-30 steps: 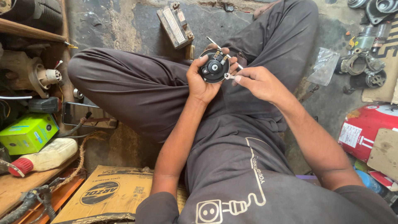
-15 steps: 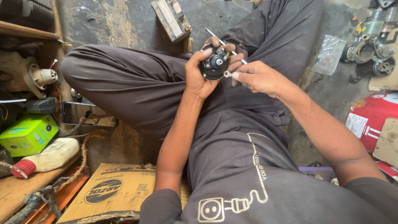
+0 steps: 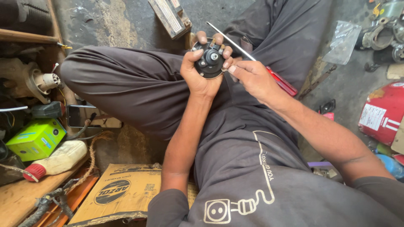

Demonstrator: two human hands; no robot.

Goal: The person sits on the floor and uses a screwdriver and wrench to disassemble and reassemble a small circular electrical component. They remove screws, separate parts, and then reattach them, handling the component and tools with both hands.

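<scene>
Left hand (image 3: 201, 73) wrapped around a round black horn-like part (image 3: 209, 63), thumb and fingers curled over its rim, held up just over the lap. Right hand (image 3: 252, 77) closed on a red-handled screwdriver (image 3: 252, 59), forefinger stretched to the part's edge. Changed since a second ago: screwdriver shaft now swung up and away beyond the knuckles, tip off the part, where before only a short stub showed by the fingers; the part itself sits the same in the left palm. Probably a pause between turns, with the centre screw left free to inspect.

Beyond the left hand, a grey box-shaped unit (image 3: 170, 17) on the floor. Out past the left wrist, a green carton (image 3: 35, 138) and a pale bottle with a red cap (image 3: 54, 162). Below the elbow, a cardboard box (image 3: 122, 191). Beyond the right forearm, a red canister (image 3: 385, 113). Nothing between hands and part.
</scene>
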